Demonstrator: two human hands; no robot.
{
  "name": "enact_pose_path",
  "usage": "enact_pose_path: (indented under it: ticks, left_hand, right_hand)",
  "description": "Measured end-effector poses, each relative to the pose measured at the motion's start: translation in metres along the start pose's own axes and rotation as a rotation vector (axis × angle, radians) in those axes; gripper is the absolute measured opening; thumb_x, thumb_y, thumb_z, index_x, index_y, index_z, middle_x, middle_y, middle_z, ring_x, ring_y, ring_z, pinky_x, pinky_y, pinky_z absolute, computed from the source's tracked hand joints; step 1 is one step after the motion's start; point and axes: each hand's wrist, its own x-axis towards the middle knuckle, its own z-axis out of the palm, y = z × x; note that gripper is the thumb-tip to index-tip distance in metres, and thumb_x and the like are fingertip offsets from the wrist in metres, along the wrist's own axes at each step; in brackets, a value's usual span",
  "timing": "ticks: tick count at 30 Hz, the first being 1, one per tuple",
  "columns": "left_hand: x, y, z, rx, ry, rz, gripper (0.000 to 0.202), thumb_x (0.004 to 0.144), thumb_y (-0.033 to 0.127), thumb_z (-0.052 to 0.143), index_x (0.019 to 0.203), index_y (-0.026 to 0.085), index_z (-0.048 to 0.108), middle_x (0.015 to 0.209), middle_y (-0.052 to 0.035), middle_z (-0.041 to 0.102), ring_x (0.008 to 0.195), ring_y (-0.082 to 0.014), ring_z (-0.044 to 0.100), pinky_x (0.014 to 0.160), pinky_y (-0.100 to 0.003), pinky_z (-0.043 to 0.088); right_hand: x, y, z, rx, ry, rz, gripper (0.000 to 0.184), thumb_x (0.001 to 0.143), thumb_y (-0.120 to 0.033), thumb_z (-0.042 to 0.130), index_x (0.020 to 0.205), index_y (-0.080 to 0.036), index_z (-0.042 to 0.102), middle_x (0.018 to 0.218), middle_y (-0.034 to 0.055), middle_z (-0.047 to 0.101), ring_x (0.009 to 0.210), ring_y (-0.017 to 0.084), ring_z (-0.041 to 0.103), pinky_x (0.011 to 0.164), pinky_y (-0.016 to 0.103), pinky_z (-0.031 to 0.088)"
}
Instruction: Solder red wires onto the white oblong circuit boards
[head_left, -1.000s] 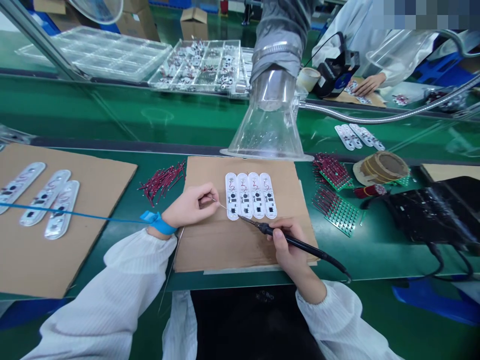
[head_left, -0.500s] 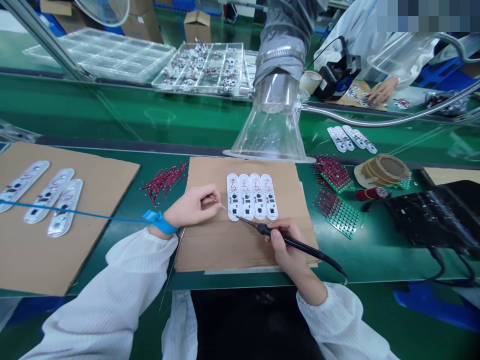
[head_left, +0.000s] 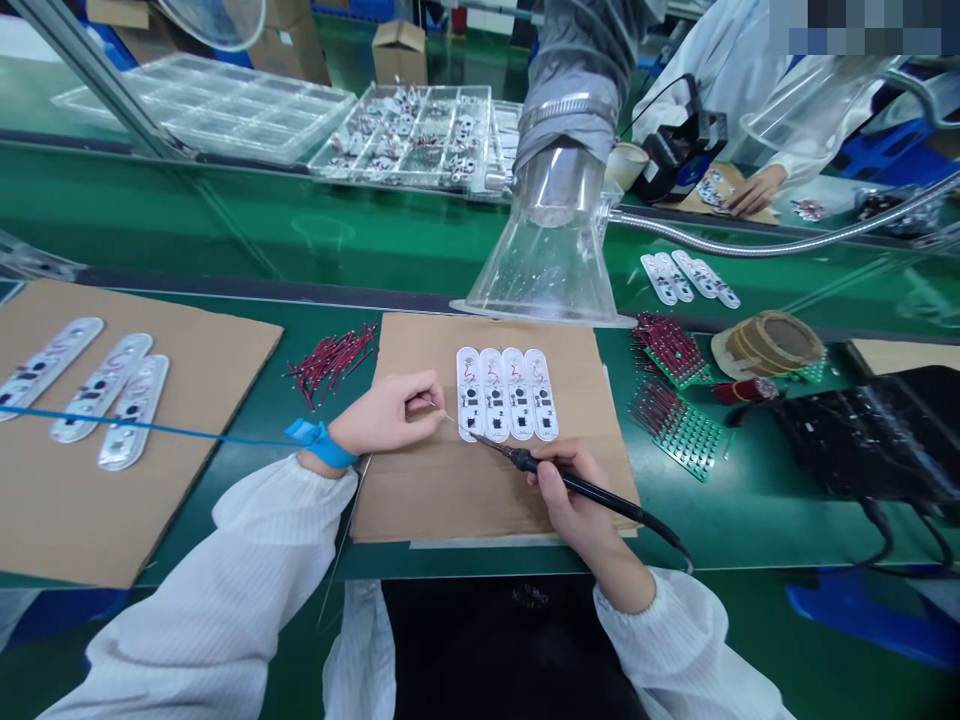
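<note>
Several white rounded circuit boards (head_left: pixel 494 395) lie side by side on a brown cardboard sheet (head_left: pixel 442 500). My right hand (head_left: pixel 574 490) is closed round the black handle of a soldering iron (head_left: pixel 589 485); its tip is at the lower end of the leftmost board. My left hand (head_left: pixel 394 410), wearing a blue wrist strap (head_left: pixel 321 443), pinches a thin solder wire (head_left: pixel 450 414) whose end reaches toward that same spot. Whether tip and wire touch is too small to tell.
Red wires (head_left: pixel 334 362) lie left of the cardboard. A clear fume hood (head_left: pixel 547 275) hangs above its back edge. To the right are green boards with red leads (head_left: pixel 686 435), a tape roll (head_left: pixel 769 345) and a black box (head_left: pixel 885 430). A co-worker's hand (head_left: pixel 756 190) is across the bench.
The whole view has shifted slightly. Both hands keep nearly the same pose at the leftmost board. Across the bench, the co-worker's hand has moved a little.
</note>
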Motion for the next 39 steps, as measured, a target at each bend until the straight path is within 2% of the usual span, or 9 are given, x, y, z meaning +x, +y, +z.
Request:
enact_pose_path:
  ticks: [4,9,15,21,26,29,32,36,39]
  left_hand:
    - [-0.001,-0.001,-0.001,-0.007,-0.008,0.006,0.008,0.092,0.024,0.061,0.086,0.02,0.058,0.064,0.0092,0.037,0.059,-0.0108,0.035,0.06,-0.023,0.029]
    - [-0.001,0.0,-0.002,-0.006,-0.019,0.005,0.007,0.091,0.023,0.061,0.085,0.02,0.059,0.064,0.009,0.038,0.059,-0.0106,0.036,0.06,-0.023,0.03]
    - [-0.001,0.0,-0.004,-0.01,0.002,-0.006,0.008,0.092,0.026,0.06,0.088,0.02,0.06,0.066,0.0089,0.036,0.06,-0.0109,0.036,0.06,-0.023,0.03]
    - [-0.001,-0.007,-0.01,-0.025,0.095,-0.015,0.008,0.091,0.027,0.062,0.092,0.02,0.06,0.069,0.0094,0.033,0.061,-0.0108,0.034,0.061,-0.024,0.031]
    - [0.001,-0.016,-0.006,-0.045,0.205,-0.058,0.009,0.091,0.028,0.063,0.092,0.02,0.059,0.069,0.0092,0.033,0.061,-0.0114,0.034,0.062,-0.025,0.031]
    - [0.001,-0.024,-0.001,-0.025,0.297,-0.12,0.011,0.09,0.03,0.064,0.094,0.02,0.06,0.068,0.0091,0.034,0.061,-0.0119,0.036,0.064,-0.025,0.032]
    - [0.002,-0.031,0.003,0.014,0.389,-0.179,0.013,0.09,0.032,0.064,0.096,0.02,0.061,0.068,0.0088,0.035,0.062,-0.0128,0.04,0.066,-0.026,0.034]
    - [0.006,-0.033,0.003,0.023,0.493,-0.244,0.02,0.089,0.039,0.064,0.097,0.021,0.061,0.07,0.0072,0.042,0.064,-0.0142,0.044,0.067,-0.026,0.038]
    - [0.016,-0.031,0.0,0.039,0.557,-0.272,0.026,0.091,0.047,0.06,0.098,0.022,0.06,0.074,0.0042,0.051,0.068,-0.0163,0.05,0.068,-0.027,0.042]
  right_hand:
    - [0.0,-0.001,-0.001,0.011,-0.002,-0.001,0.014,0.11,-0.041,0.066,0.109,-0.028,0.07,0.086,0.0004,0.077,0.068,0.018,0.075,0.063,0.03,0.059]
    - [0.003,-0.003,-0.001,-0.025,-0.041,0.008,0.015,0.11,-0.042,0.067,0.109,-0.028,0.071,0.093,0.0026,0.079,0.074,0.02,0.078,0.068,0.033,0.062]
    - [0.002,-0.001,0.001,0.027,-0.023,-0.003,0.016,0.11,-0.043,0.068,0.111,-0.027,0.07,0.087,0.0012,0.078,0.072,0.019,0.077,0.067,0.032,0.062]
    - [0.009,-0.002,0.004,0.174,0.218,-0.008,0.025,0.113,-0.051,0.062,0.116,-0.027,0.066,0.086,-0.0001,0.072,0.067,0.015,0.071,0.061,0.028,0.059]
    - [0.008,0.003,0.003,0.123,0.2,0.027,0.03,0.112,-0.056,0.061,0.117,-0.027,0.066,0.085,0.001,0.071,0.07,0.017,0.07,0.065,0.031,0.06]
    - [0.007,0.012,-0.007,0.106,0.212,0.019,0.029,0.111,-0.055,0.063,0.119,-0.027,0.067,0.088,0.0024,0.072,0.073,0.019,0.07,0.066,0.033,0.06]
    - [0.01,0.024,-0.03,0.073,0.27,0.009,0.03,0.109,-0.054,0.067,0.121,-0.027,0.068,0.093,0.0034,0.073,0.074,0.019,0.07,0.07,0.034,0.06]
    - [0.013,0.041,-0.066,0.027,0.368,-0.003,0.032,0.11,-0.055,0.064,0.123,-0.026,0.067,0.087,0.0018,0.071,0.069,0.018,0.067,0.068,0.034,0.059]
    - [0.011,0.052,-0.081,-0.011,0.423,-0.002,0.035,0.11,-0.058,0.063,0.122,-0.026,0.068,0.086,0.0017,0.07,0.067,0.019,0.067,0.067,0.034,0.058]
